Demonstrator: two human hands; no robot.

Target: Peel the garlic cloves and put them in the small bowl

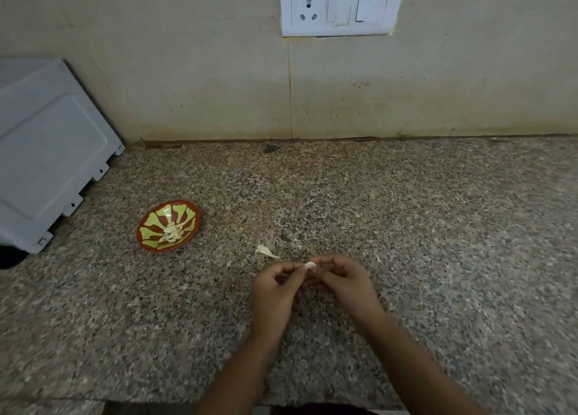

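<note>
A speckled granite counter (438, 227) runs along a pale tiled wall (187, 70). Above it, a garlic clove (309, 265) sits between the fingertips of both hands. The left hand (275, 292) pinches it from one side with curled fingers, and the right hand (344, 283) pinches it from the other, thumb and forefinger closed on it. Too little of the clove shows to tell how much skin it has on it; the two-handed pinch suggests peeling is under way.

A scrap of papery peel (264, 251) lies on the counter just beyond the left hand's fingertips. Farther out, to the left of that hand and well apart from it, stands the small bowl (141, 223), red and yellow-green, with a little heap of peeled cloves (171, 231) in its middle.

By that heap the task looks well advanced. No unpeeled cloves lie anywhere around the hands, so this one may be the last, though that is a guess. What is left is to finish stripping it and carry it over to the bowl.

A grey appliance (47, 151) stands far to the left, and a socket plate (339, 6) is on the wall above.
</note>
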